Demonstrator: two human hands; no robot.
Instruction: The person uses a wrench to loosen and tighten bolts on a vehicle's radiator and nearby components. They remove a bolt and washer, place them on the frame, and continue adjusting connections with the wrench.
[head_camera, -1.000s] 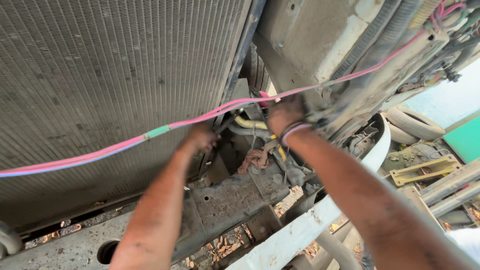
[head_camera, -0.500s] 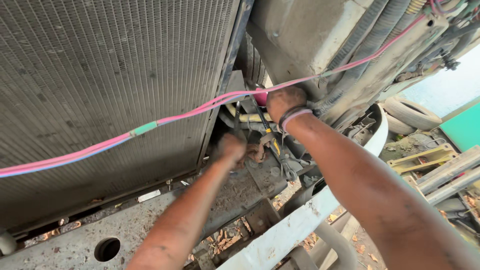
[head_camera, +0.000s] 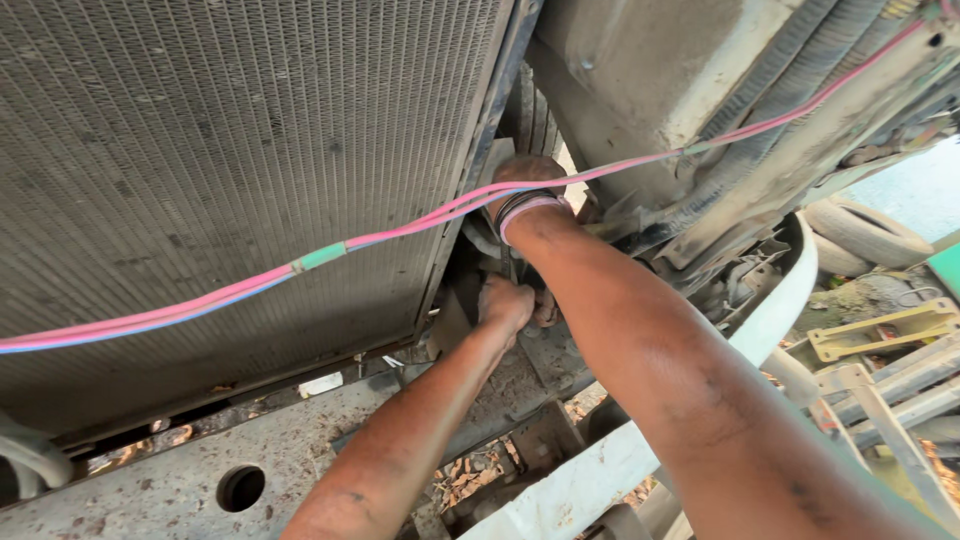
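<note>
A large dusty finned radiator (head_camera: 220, 190) fills the left of the head view. Pink and blue wires (head_camera: 330, 255), joined by green tape, run across it toward the upper right. My right hand (head_camera: 525, 178), with bands on its wrist, reaches into the dark gap beside the radiator's edge, its fingers hidden behind the wires. My left hand (head_camera: 505, 303) is closed low in the same gap, against grimy metal parts. What either hand grips is hidden.
A dirty metal frame member (head_camera: 180, 470) with a round hole lies under the radiator. A white curved bumper piece (head_camera: 620, 460) runs lower right. Worn tyres (head_camera: 865, 232), yellow brackets (head_camera: 880, 335) and metal bars lie on the ground at right.
My left hand has moved right and lower, from beside the wires down into the gap. My right hand has stayed in the gap near the wires.
</note>
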